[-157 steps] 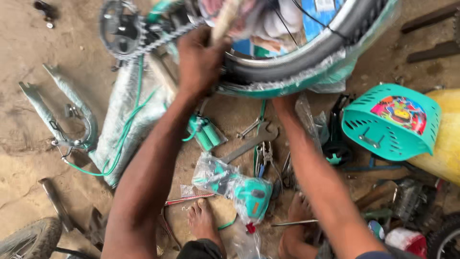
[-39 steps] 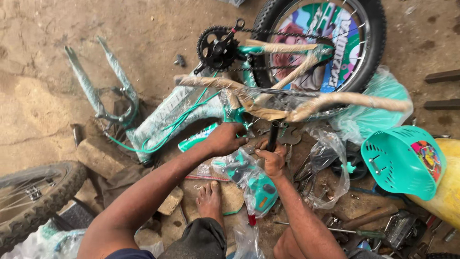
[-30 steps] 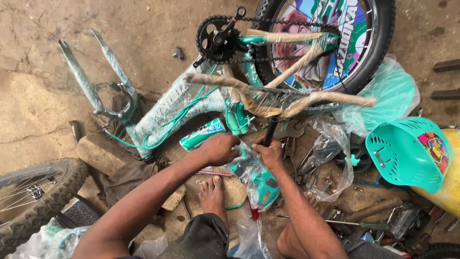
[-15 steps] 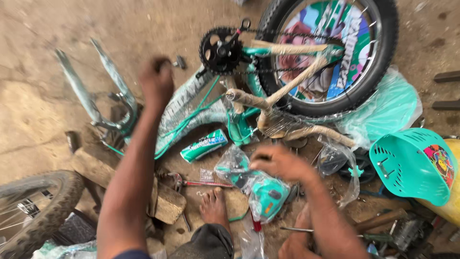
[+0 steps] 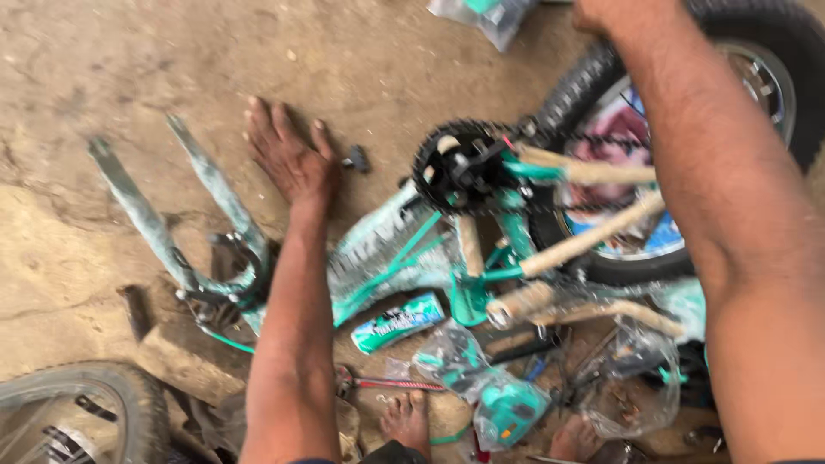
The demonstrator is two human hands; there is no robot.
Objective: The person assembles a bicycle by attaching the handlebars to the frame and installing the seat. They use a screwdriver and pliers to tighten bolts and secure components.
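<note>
Fingers of the left hand (image 5: pixel 288 159) lie spread flat on the dirt floor (image 5: pixel 129 60), just beside a small dark part (image 5: pixel 356 159). Right hand (image 5: pixel 601 13) reaches over the rear wheel (image 5: pixel 773 51); its grip is cut off, so I cannot tell.

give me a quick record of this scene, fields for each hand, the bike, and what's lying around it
left hand: open, fingers spread, flat on the dirt floor beside a small dark part
right hand: at the top edge, mostly out of view, near the rear tyre
bike frame: teal, wrapped, lying on its side
fork: pointing up-left
chainring: black
nearby: loose wheel, plastic bags
</note>
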